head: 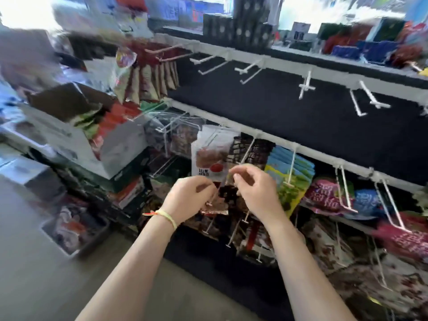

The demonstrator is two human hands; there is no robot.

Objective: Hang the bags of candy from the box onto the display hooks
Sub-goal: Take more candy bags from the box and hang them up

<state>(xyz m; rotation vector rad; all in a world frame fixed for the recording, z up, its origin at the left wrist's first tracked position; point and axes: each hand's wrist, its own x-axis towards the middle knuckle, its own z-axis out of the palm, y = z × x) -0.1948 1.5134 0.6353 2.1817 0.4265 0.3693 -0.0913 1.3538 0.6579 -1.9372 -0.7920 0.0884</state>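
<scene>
Your left hand point(187, 198) and right hand point(252, 193) each pinch a top corner of the dark red plastic candy bag point(225, 198). Held level like this, its hole seems aimed at the thin white wire hook point(214, 198).

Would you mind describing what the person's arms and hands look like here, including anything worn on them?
Both forearms are bare, with no sleeves in view. The left hand has a thin pale yellow band around its wrist, with a small red and orange tag or knot at one end. The right hand and its wrist carry nothing: no watch, ring or glove shows. The picture is too blurred to tell finer details.
</scene>
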